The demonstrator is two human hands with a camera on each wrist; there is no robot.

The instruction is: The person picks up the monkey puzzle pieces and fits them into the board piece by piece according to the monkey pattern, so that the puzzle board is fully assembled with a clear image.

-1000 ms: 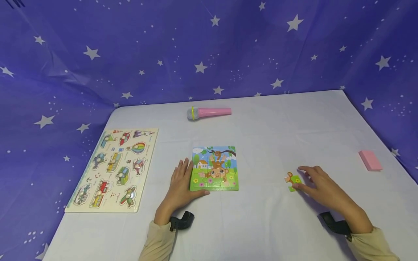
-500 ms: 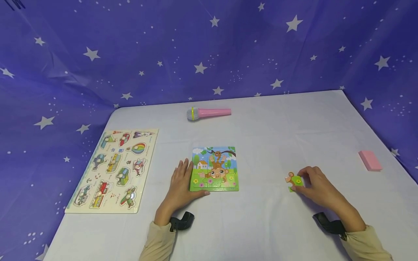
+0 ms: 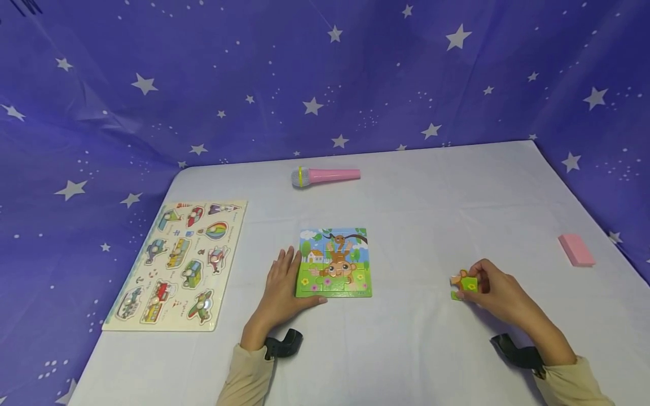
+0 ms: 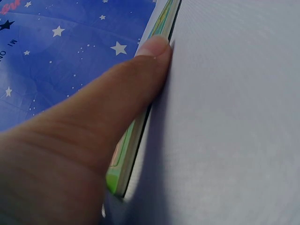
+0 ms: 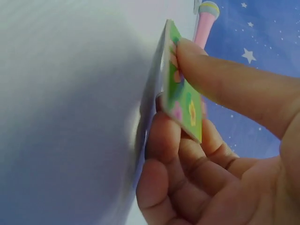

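Observation:
A square jigsaw puzzle [image 3: 335, 263] with a monkey hanging from a branch lies mid-table in the head view. My left hand [image 3: 279, 290] rests at its left side, fingers straight along that edge. The left thumb [image 4: 136, 77] lies along the puzzle's near edge. Well to the right, my right hand [image 3: 500, 290] pinches a green puzzle piece [image 3: 467, 284] with a yellow flower and a brown monkey ear. In the right wrist view, the right thumb [image 5: 225, 79] presses the printed face of the piece [image 5: 185, 98], with fingers curled behind it. Part of the piece's outline is hidden by the hand.
A cream peg board [image 3: 175, 265] with vehicle shapes lies at the left. Behind the puzzle lies a pink toy microphone [image 3: 332, 176]. A pink block [image 3: 576, 250] sits near the right edge of the white-covered table [image 3: 396, 349]. A starry blue curtain [image 3: 376, 73] hangs behind.
My right hand's fingers have closed on the puzzle piece, and the piece has shifted slightly to the right. The left hand and the puzzle have stayed in place.

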